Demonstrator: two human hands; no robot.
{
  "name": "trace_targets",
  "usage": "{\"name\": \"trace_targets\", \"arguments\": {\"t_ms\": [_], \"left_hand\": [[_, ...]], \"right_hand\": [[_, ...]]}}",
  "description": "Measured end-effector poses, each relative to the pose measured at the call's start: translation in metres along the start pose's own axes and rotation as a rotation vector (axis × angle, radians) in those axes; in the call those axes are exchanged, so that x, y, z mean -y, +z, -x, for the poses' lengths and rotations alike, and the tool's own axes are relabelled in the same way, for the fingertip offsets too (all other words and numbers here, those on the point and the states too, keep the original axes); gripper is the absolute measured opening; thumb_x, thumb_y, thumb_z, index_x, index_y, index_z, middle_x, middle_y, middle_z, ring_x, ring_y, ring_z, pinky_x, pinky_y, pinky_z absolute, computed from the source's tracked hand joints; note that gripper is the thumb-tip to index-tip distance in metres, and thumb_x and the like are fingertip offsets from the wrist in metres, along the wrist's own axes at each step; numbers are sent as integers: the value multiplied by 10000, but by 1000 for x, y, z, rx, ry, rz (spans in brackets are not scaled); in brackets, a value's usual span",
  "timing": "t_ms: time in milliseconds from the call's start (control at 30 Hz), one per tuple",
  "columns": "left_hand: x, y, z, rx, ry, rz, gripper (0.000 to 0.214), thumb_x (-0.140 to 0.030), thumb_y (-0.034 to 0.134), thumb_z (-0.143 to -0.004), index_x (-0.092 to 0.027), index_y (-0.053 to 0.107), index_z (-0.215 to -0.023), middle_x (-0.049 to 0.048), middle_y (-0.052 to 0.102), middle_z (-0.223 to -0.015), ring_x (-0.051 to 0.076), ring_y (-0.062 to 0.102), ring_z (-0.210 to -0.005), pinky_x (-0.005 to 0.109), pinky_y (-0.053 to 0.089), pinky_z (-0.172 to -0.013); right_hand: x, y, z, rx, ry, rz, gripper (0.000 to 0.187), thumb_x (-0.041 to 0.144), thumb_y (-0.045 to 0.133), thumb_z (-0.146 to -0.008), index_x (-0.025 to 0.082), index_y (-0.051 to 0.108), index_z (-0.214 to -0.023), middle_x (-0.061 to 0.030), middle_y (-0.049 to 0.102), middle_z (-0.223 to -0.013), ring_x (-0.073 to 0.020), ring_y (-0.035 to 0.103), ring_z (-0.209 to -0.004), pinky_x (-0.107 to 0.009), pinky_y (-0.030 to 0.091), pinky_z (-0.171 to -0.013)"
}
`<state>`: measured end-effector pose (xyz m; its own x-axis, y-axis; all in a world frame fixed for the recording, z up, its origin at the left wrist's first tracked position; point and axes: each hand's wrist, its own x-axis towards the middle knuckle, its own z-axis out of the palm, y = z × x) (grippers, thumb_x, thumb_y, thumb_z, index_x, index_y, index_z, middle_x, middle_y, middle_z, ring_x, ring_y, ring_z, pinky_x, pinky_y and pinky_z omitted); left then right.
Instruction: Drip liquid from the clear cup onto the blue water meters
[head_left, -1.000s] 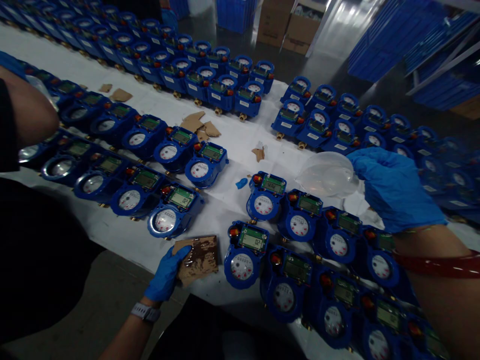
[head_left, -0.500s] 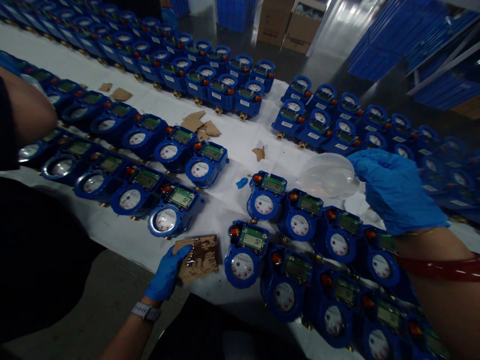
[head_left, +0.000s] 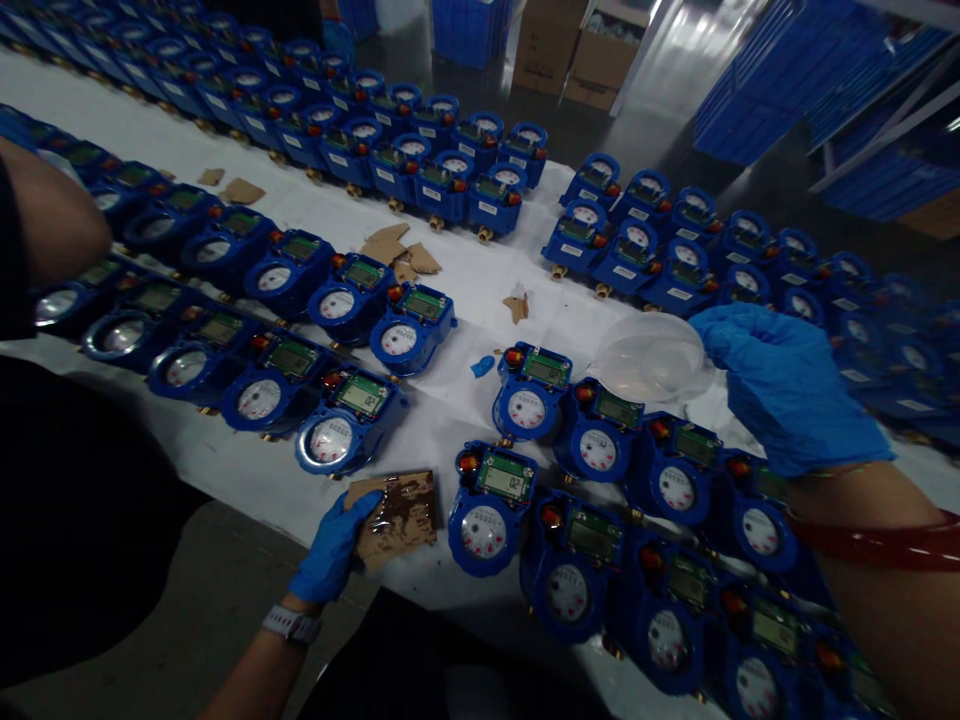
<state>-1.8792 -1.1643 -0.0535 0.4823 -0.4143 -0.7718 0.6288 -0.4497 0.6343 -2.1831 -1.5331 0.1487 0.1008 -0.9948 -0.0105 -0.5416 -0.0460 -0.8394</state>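
Note:
My right hand [head_left: 787, 390], in a blue glove with a red bangle at the wrist, is closed on the edge of a clear, rounded plastic piece [head_left: 652, 357]. It holds this just above a group of blue water meters [head_left: 600, 435]. My left hand [head_left: 330, 548], gloved in blue with a white watch, grips a brown cardboard piece [head_left: 401, 515] with a shiny smear. The cardboard lies at the near table edge, beside a meter [head_left: 487, 510] with a green display.
Rows of blue meters [head_left: 420, 170] cover the white table [head_left: 480, 270]. Torn cardboard scraps [head_left: 397, 250] and a blue scrap [head_left: 482, 366] lie between them. A co-worker's bare arm [head_left: 45, 220] and dark clothing fill the left. Cartons [head_left: 577, 55] and blue crates [head_left: 787, 90] stand behind.
My right hand and the clear plastic piece have sunk slightly toward the meters. My left hand and the cardboard have stayed still.

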Motion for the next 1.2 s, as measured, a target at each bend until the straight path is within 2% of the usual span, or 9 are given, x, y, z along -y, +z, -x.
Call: {"name": "trace_targets", "arguments": {"t_ms": [233, 333, 467, 567, 733, 933, 1200], "left_hand": [[-1, 1, 1, 7, -21, -8, 644, -458, 906, -611, -160, 702, -1145, 97, 823, -1047, 323, 771, -931, 466, 618, -846], [-3, 1, 3, 23, -35, -13, 645, -467, 909, -613, -164, 701, -1142, 102, 824, -1026, 350, 772, -961, 468, 624, -817], [-3, 2, 4, 32, -27, -3, 617, -456, 907, -620, -160, 718, -1127, 108, 822, -1059, 364, 763, -1017, 462, 623, -820], [-3, 2, 4, 17, -20, 9, 638, -457, 918, -607, -150, 717, -1128, 111, 820, -1072, 355, 760, -1029, 458, 616, -850], [-5, 3, 5, 27, -11, -1, 646, -467, 917, -613, -141, 725, -1136, 118, 817, -1099, 361, 742, -1083, 472, 599, -914], [-5, 2, 5, 44, -7, 10, 653, -480, 921, -611, -136, 726, -1131, 130, 804, -1151, 369, 719, -1148, 487, 579, -968], [-7, 3, 6, 39, -27, -5, 638, -485, 920, -599, -158, 727, -1112, 113, 814, -1091, 346, 758, -1011, 481, 606, -896]], "right_hand": [[-4, -1, 0, 10, -7, 29, 371, 500, 698, -587, 213, 709, -822, -32, 693, -890, -186, 597, -847, -474, 487, -980], [-1, -2, 4, 47, -23, 60, 270, 488, 684, -660, 268, 694, -817, -23, 692, -931, -216, 619, -894, -530, 489, -1031], [1, -4, 7, 87, -40, 100, 115, 458, 637, -768, 351, 674, -786, 6, 683, -943, -236, 632, -945, -548, 495, -1054], [1, -2, 6, 71, -33, 88, 158, 466, 657, -736, 322, 682, -794, -3, 685, -917, -231, 632, -911, -546, 503, -1026], [0, 2, 2, 31, -1, 35, 360, 500, 705, -603, 216, 713, -826, -25, 688, -893, -178, 594, -827, -477, 487, -980], [2, 5, 2, 34, -14, 19, 365, 484, 709, -605, 206, 733, -840, -29, 705, -908, -180, 602, -855, -439, 472, -944], [9, 11, 2, 40, -20, 13, 351, 492, 704, -588, 213, 724, -799, -25, 703, -885, -189, 601, -864, -474, 468, -979]]}}
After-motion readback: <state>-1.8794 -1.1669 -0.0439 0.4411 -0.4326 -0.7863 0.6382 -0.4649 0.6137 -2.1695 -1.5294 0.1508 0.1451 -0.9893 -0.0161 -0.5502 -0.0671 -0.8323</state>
